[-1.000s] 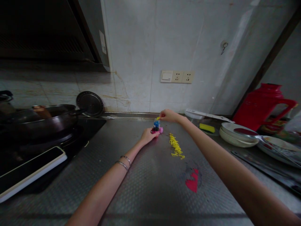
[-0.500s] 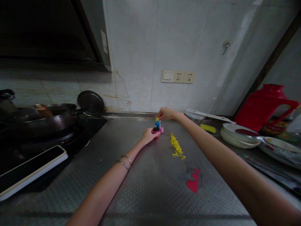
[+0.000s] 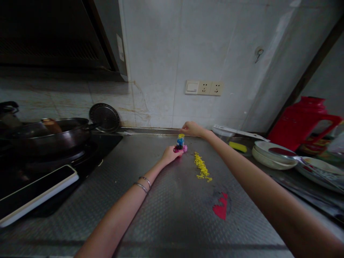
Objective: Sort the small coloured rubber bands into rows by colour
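Note:
My left hand [image 3: 171, 154] is closed round the lower part of a small clear container [image 3: 180, 141] on the metal counter [image 3: 150, 157]. Blue and dark material shows inside it, with yellow bits at the top and pink at the base. Just above the container, slightly to the right, hovers my right hand [image 3: 192, 129], its fingertips drawn together; whether anything tiny is between them is hidden. A strip of short yellow strands [image 3: 201, 166] lies on the counter to the right of the container. Nearer to me is a torn-edged red piece [image 3: 221, 207].
A dark pan [image 3: 61, 134] sits on the stove at left, with a white-edged device [image 3: 40, 193] in front. Stacked bowls [image 3: 271, 156], a yellow sponge [image 3: 237, 146] and a red thermos jug [image 3: 301, 122] stand at right. A wall switch and sockets [image 3: 203, 87] are behind.
My right hand has lifted slightly off the container's top. The yellow strand that stuck up under its fingertips now lies at the top of the container. The left hand stays put.

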Motion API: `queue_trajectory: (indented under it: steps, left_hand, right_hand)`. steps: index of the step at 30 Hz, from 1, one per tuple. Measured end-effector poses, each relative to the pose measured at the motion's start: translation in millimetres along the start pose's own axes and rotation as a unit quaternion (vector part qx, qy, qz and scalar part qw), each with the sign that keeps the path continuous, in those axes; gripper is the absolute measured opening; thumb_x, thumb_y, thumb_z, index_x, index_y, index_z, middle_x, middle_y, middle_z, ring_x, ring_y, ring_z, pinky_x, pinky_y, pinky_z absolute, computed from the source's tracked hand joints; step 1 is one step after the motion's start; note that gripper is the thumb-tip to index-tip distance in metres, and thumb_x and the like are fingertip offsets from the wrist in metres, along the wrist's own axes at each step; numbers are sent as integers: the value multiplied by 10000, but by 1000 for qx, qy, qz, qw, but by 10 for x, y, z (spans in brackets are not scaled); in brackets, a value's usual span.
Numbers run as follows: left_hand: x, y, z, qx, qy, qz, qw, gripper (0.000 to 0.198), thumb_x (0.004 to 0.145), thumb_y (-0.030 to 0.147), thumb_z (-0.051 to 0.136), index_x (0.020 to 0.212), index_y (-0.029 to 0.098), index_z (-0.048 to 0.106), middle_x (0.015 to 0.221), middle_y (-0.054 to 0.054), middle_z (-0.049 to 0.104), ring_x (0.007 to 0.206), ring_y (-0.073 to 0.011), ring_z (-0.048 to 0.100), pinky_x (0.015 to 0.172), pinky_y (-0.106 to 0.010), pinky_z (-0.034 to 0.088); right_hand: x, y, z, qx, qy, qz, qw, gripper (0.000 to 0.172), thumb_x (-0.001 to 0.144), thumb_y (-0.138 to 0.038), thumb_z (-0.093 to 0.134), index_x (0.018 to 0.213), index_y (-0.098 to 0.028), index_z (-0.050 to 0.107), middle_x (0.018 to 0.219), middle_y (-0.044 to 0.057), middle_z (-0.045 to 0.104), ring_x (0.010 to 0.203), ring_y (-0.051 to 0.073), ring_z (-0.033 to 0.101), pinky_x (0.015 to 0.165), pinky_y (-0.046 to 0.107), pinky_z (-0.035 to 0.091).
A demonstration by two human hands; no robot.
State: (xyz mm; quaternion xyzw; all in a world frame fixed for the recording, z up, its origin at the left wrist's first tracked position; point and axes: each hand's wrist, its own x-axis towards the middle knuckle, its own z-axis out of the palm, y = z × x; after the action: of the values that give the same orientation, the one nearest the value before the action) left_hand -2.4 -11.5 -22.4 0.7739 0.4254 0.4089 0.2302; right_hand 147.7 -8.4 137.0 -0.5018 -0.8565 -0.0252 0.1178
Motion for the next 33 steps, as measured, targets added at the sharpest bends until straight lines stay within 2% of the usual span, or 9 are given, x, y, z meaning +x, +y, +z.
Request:
queue_trajectory:
  steps: [4,8,13,20,27,31,33]
  left_hand:
    - [-5,14,-2,6,2,-7,1000,413,674,480,579,876,128,654,697,-55,645,592,-139,536,529,-218,351]
    - [-2,3,2,1,-5,-1,1000,414,681,477,572,898,132,650,703,-51,645,601,-138,540,534,-216,352]
    - [12,-30,13,-6,-1,-6,1000,444,665,503,575,883,124,650,684,-52,639,584,-137,531,528,-217,346]
    - [4,-7,0,-12,9,-6,1000,429,650,500,587,854,131,664,678,-53,638,595,-146,536,536,-223,346]
    - [9,-6,4,-37,0,-9,999,416,654,473,590,867,122,656,674,-50,642,588,-144,535,534,-223,353]
    - [10,2,-1,-62,-9,-6,998,400,657,463,589,848,118,655,678,-46,644,598,-143,543,548,-223,367]
    - [23,7,-29,-80,-10,-2,997,380,658,451,591,816,112,656,672,-44,644,599,-139,546,557,-223,374]
  right_hand:
    - [-47,-16,58,34,-19,6,999,600,870,-510,263,888,-94,695,773,98,670,709,147,586,663,209,396]
    - [-42,-34,130,50,-44,46,997,725,850,-589,162,900,-92,688,886,133,667,827,188,600,759,228,404]
    - [-16,-77,193,41,-80,63,994,753,837,-611,130,876,-99,680,961,157,650,901,232,594,813,273,406]
    - [-30,-135,227,47,-91,88,991,707,861,-563,132,820,-109,673,921,136,662,859,223,604,764,267,423]
    - [-23,-79,222,18,-3,44,999,554,906,-363,214,793,-83,678,837,141,669,783,176,594,713,218,396]
    - [-44,-34,178,43,60,29,997,500,897,-325,261,763,-97,685,769,114,663,736,148,577,700,202,377]
    - [-55,11,179,56,112,36,991,481,890,-328,278,768,-101,684,746,93,654,712,140,566,684,203,372]
